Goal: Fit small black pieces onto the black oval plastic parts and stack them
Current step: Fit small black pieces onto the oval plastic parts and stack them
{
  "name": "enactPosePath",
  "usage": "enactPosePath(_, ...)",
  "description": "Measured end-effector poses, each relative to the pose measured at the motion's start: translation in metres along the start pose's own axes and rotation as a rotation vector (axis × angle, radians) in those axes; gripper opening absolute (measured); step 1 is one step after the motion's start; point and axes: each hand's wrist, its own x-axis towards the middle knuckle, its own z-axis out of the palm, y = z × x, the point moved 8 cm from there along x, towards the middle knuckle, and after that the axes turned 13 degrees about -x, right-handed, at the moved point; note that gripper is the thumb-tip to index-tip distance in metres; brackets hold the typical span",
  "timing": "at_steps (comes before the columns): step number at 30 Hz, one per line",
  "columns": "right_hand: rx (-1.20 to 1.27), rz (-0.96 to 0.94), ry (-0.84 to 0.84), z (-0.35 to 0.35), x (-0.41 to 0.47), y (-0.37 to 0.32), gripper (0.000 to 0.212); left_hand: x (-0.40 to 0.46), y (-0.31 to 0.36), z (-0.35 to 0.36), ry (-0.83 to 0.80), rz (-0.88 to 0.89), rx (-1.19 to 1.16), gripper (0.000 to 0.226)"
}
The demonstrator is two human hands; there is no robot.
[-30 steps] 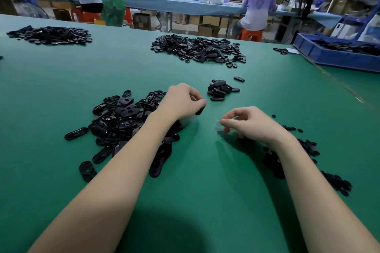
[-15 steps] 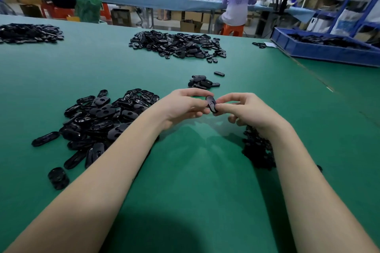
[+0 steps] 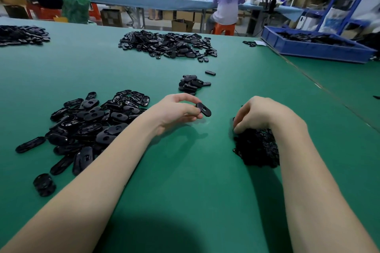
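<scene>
Far-left heap: a mound of black parts (image 3: 21,35) lies at the table's far left edge, well apart from the worker.
Near-left pile: loose black oval parts (image 3: 88,125) spread over the green table (image 3: 185,181), just left of the left forearm; a few lie apart at the pile's near edge.
Left hand: the left hand (image 3: 176,112) hangs just above the table, pinching one oval part (image 3: 203,109) between thumb and fingertips, the part tilted and jutting to the right.
Small stack: a short heap of oval parts (image 3: 190,84) sits just beyond the left hand, with a single part (image 3: 210,72) lying near it.
Far pile: a wide heap of black parts (image 3: 166,45) lies across the table's far middle.
Right hand: the right hand (image 3: 261,114) rests curled on a dark pile of small black pieces (image 3: 257,148), fingertips down among them; whether it is grasping one cannot be told.
Blue tray: a blue bin (image 3: 316,48) of black parts stands at the far right.
Background: a seated person (image 3: 227,0) in a lilac shirt faces a long bench.
</scene>
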Motion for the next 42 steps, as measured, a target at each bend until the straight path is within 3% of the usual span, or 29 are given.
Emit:
enactPosePath(19,0.013,0.006,0.084,-0.01,0.0,0.004,0.01,-0.003,-0.002,0.0,0.009,-0.008,-0.056,0.027)
enactPosePath(24,0.029,0.011,0.002,0.0,-0.002,0.006,0.017,-0.003,-0.003,0.001,0.013,-0.01,-0.047,0.028)
enactPosePath(42,0.107,-0.055,0.072,-0.005,-0.003,-0.001,0.017,-0.003,-0.005,0.001,0.003,-0.018,-0.043,0.026)
